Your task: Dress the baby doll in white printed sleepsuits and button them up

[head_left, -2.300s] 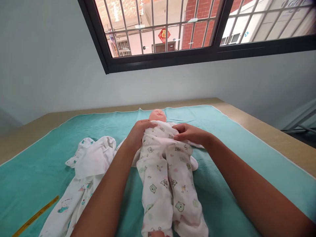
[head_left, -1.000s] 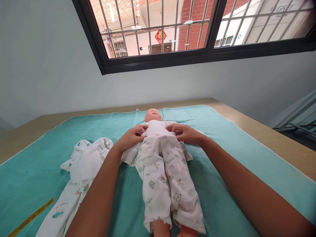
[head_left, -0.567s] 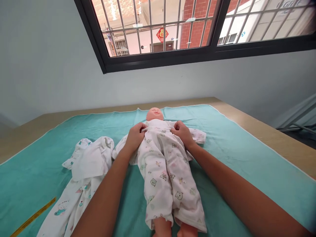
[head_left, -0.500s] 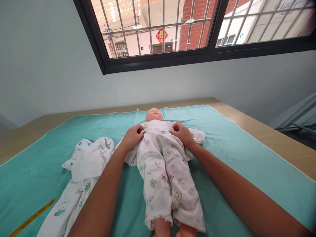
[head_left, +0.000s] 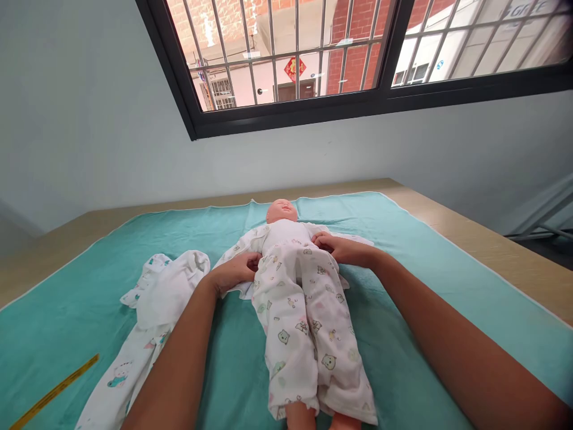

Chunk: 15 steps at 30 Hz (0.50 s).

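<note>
A baby doll [head_left: 282, 210] lies on its back, head toward the wall, in a white top [head_left: 245, 242] with its sleeves out to the sides. White baby trousers [head_left: 308, 322] printed with small bears cover its legs up to the waist; its feet show below the hems. At the left hip my left hand [head_left: 238, 270] is closed, fingertips on the trousers' side edge. My right hand [head_left: 338, 246] pinches the trousers at the right of the waist; its fingertips are partly hidden.
Beneath the doll a teal sheet [head_left: 398, 286] covers most of the wooden table [head_left: 465, 239]. Other white baby clothes [head_left: 165, 292] lie to the left, near a yellow tape strip [head_left: 56, 391]. Behind stand a wall and a barred window [head_left: 286, 113].
My left hand has come down from the waistband to the hip. My right hand has shifted slightly outward and its forearm has turned. The trouser waist sits a little lower.
</note>
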Each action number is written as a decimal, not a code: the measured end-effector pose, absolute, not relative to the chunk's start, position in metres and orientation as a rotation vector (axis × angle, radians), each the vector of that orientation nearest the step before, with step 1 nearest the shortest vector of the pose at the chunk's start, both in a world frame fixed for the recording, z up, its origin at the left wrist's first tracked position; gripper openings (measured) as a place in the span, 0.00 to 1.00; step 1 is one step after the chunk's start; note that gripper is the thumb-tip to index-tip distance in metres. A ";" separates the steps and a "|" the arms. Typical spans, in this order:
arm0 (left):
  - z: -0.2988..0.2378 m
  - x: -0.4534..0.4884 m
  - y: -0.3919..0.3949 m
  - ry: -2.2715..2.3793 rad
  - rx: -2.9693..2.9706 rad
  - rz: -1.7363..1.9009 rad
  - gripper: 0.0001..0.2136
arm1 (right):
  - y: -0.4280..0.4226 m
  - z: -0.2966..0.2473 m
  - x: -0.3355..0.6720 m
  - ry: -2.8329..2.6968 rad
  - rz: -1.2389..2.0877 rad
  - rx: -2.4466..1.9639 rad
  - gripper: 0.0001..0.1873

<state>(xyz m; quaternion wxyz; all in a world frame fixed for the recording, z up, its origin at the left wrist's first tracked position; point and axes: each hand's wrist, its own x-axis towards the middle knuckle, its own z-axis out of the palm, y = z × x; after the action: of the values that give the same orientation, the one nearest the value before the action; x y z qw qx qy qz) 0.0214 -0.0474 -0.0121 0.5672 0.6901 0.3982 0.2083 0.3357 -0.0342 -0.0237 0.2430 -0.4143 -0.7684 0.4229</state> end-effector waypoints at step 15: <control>-0.034 0.036 -0.048 1.001 1.547 0.636 0.14 | -0.039 -0.035 0.323 -1.697 1.216 -0.992 0.06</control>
<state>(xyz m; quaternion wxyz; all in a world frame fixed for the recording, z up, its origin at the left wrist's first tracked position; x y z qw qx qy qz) 0.0358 -0.0478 -0.0345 0.5613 0.6568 0.4250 0.2702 0.3227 -0.0393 -0.0347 0.4032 -0.3929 -0.6718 0.4814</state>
